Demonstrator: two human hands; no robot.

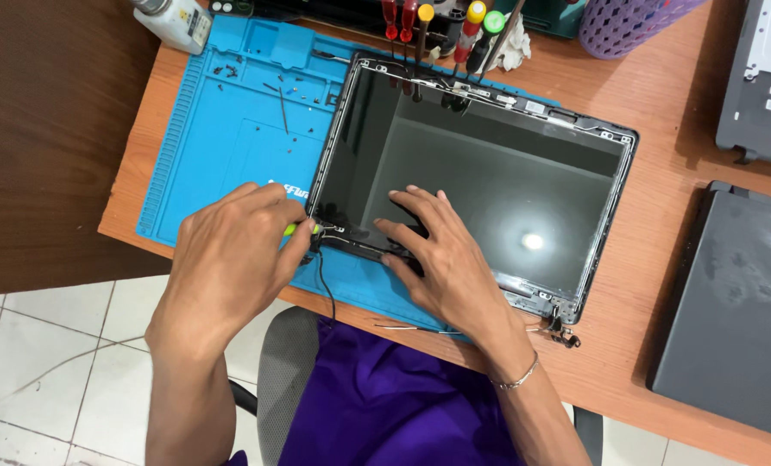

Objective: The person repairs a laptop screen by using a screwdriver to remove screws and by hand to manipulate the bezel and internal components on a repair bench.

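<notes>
A laptop screen assembly [489, 164] with a dark glossy panel and no bezel lies on a blue work mat [230, 129]. My left hand [230, 259] is closed around a small screwdriver with a green-yellow handle [303, 229], its tip at the near left corner of the screen frame. My right hand [441, 255] lies flat with fingers spread on the panel's near edge, holding it down. A thin black cable [327, 289] hangs from that corner over the table edge.
Several screwdrivers [441, 22] stand in a rack behind the screen. Small screws lie in the mat's trays [230, 69]. A white bottle [178, 22] sits at the back left, a purple basket [627, 26] at the back, grey laptop parts [739, 311] on the right.
</notes>
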